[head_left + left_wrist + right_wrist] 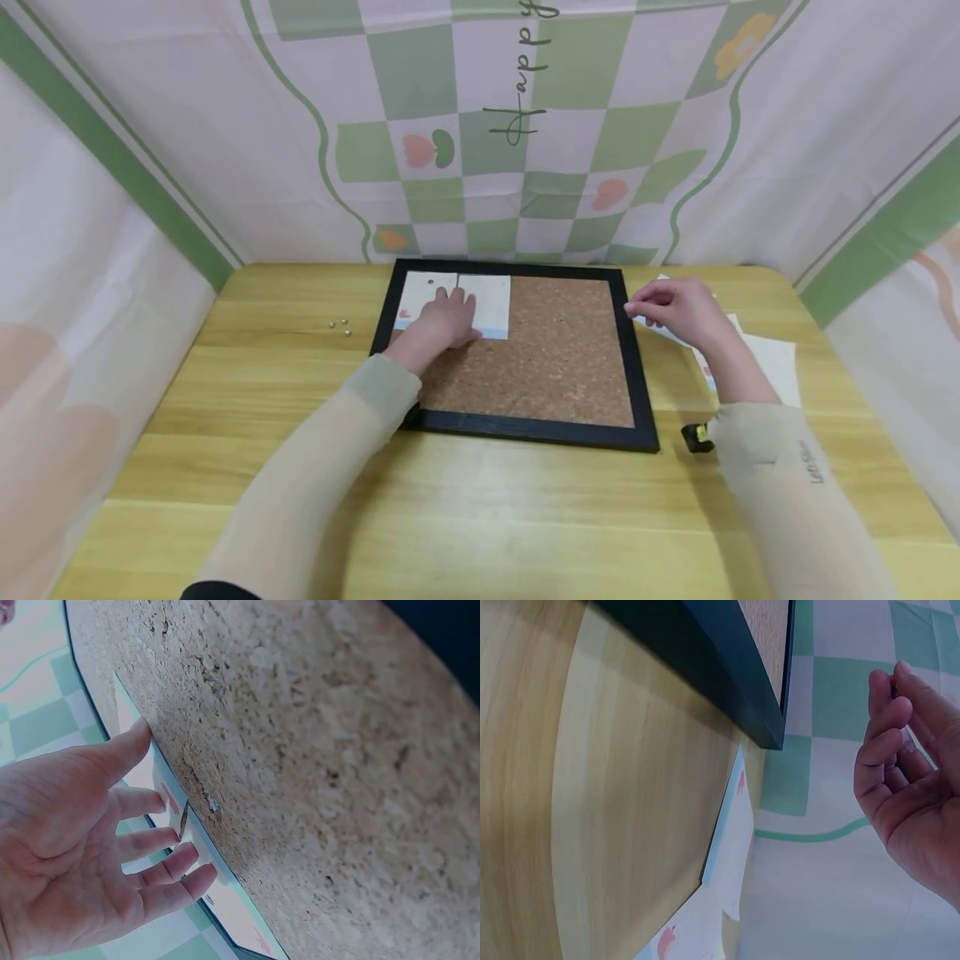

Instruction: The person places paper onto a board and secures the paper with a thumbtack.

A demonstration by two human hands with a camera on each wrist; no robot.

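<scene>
A black-framed cork board [555, 358] lies on the wooden table. Two pale paper cards with blue lower edges sit side by side at its upper left: a left card [415, 298] with a small silver pin [431, 282], and a right card [492, 304]. My left hand [447, 319] rests over where they meet, fingers spread and thumb near the lower edge. Beyond the board's right side my right hand [678, 310] is raised, thumb and forefinger pinched together. In the right wrist view, a tiny dark thing [894, 688] shows between those fingertips; its kind is unclear.
Several small silver pins [345, 322] lie on the table left of the board. To the right are loose paper cards [776, 367], partly behind my right arm. A small black and yellow object [699, 437] is by the right sleeve. A patterned curtain [562, 150] hangs behind.
</scene>
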